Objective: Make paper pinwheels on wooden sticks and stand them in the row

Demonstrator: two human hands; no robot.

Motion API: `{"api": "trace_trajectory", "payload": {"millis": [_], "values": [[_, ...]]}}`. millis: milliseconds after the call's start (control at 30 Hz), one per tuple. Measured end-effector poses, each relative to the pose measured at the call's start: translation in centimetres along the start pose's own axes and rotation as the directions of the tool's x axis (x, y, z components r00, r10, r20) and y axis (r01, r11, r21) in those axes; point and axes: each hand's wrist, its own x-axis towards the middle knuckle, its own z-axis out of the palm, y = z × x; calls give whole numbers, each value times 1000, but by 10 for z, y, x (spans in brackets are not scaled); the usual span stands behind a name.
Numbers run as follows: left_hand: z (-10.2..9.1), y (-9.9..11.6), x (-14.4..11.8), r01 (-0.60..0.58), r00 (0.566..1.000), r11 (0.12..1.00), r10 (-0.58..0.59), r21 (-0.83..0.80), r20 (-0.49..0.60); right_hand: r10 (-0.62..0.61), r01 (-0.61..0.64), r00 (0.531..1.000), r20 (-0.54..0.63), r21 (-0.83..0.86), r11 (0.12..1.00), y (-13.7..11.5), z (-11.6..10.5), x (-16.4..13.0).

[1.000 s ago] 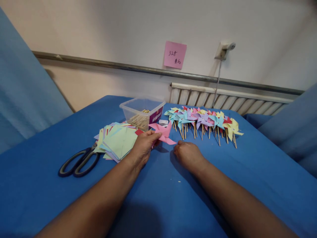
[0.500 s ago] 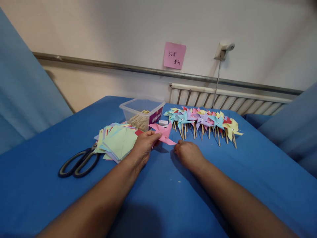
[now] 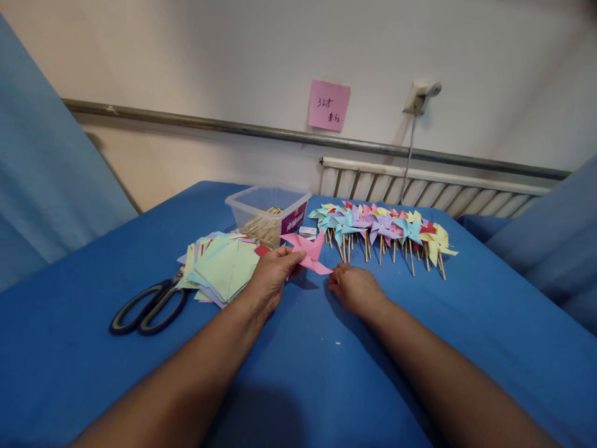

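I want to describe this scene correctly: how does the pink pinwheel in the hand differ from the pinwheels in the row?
The pink pinwheel shows no stick; the row of pinwheels have wooden sticks. The left hand holds the pink one; the row lies untouched on the blue cloth. Both are folded paper.
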Motion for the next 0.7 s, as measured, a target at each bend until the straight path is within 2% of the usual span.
{"api": "trace_trajectory", "payload": {"millis": [167,300,367,400,467,533,600,700], "values": [[0,-1,0,4,1000,1000,-3,12,-13,46,-40,998,-38,136,990,10,-5,0],[0,-2,0,-33,999,999,33,31,-29,148,-76,967,-205,323,943,22,-11,1],[1,-3,-1,-61,997,996,64,68,-33,228,-51,928,-295,506,861,19,-13,-1],[2,-4,-2,-77,996,993,80,92,-28,269,-21,910,-315,613,789,14,-13,-2],[4,-6,-4,-107,994,984,109,145,-6,336,35,900,-276,816,577,1,-11,-5],[7,-6,-7,-135,991,970,134,201,20,343,78,908,-241,901,427,-14,-9,-9],[10,-6,-11,-164,986,954,157,250,46,344,116,902,-260,915,387,-24,-6,-11],[14,-5,-16,-201,979,937,182,285,92,348,134,893,-287,905,403,-28,-4,-11]]}}
